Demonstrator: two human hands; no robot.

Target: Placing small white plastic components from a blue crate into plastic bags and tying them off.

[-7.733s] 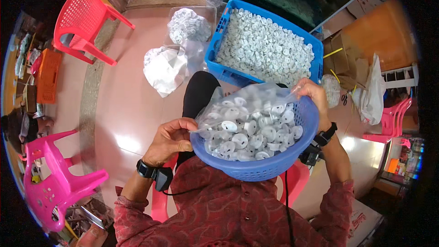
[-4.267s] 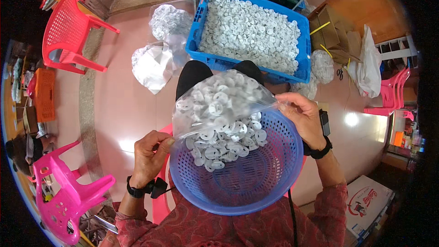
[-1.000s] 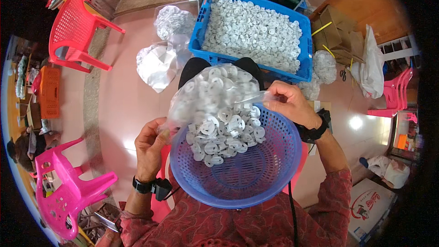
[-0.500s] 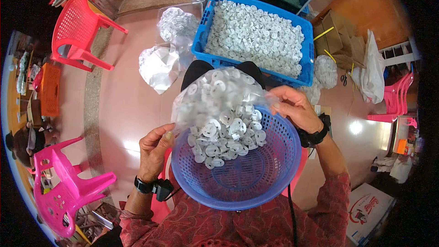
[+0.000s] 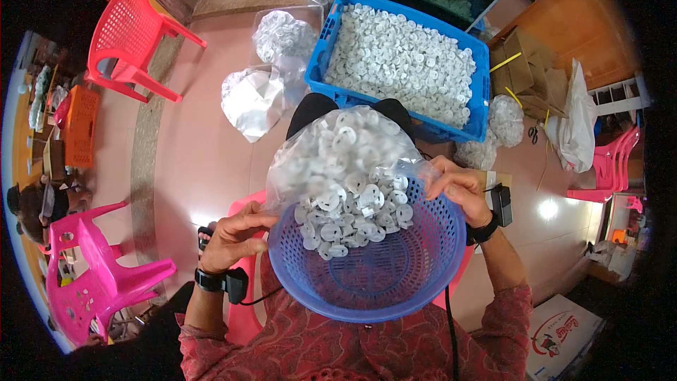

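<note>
A round blue mesh basket rests on my lap. Over its far rim lies a clear plastic bag full of small white round plastic parts, some of them lying in the basket. My left hand grips the bag's edge at the basket's left rim. My right hand pinches the bag's other edge at the right rim. Both wrists carry black bands.
A blue crate full of the same white parts stands on the pink floor ahead. Filled clear bags and an empty one lie to its left. A red chair and a pink chair stand on the left. Cardboard boxes sit on the right.
The bag has been tipped further up and away from me, and more of the white parts have slid into it from the basket. My hands stay on the bag's edges.
</note>
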